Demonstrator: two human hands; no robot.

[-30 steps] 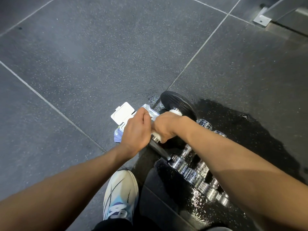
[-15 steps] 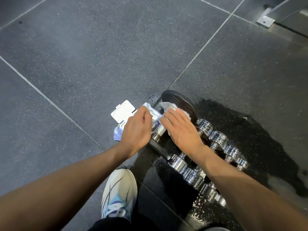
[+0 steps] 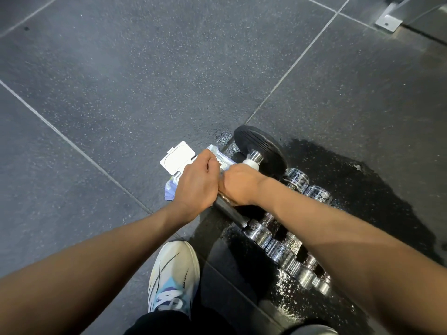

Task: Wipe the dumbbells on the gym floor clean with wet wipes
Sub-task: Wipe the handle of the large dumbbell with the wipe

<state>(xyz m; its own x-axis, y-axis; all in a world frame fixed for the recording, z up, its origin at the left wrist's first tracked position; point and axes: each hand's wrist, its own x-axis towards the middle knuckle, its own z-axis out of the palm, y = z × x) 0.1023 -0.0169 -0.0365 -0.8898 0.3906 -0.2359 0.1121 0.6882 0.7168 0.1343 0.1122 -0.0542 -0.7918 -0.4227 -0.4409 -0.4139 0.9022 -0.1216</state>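
Here both hands are clenched: left (image 3: 197, 184) on the wipes pack (image 3: 177, 160), right (image 3: 239, 186) gripping a wipe (image 3: 251, 163) round the dumbbell handle (image 3: 255, 156).

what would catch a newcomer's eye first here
Two bare hands meet mid-frame: the right hand grips the handle of a black-plated dumbbell through a white wipe, and the left hand presses on the open wipes pack. Chrome dumbbells line a wet floor patch lower right.
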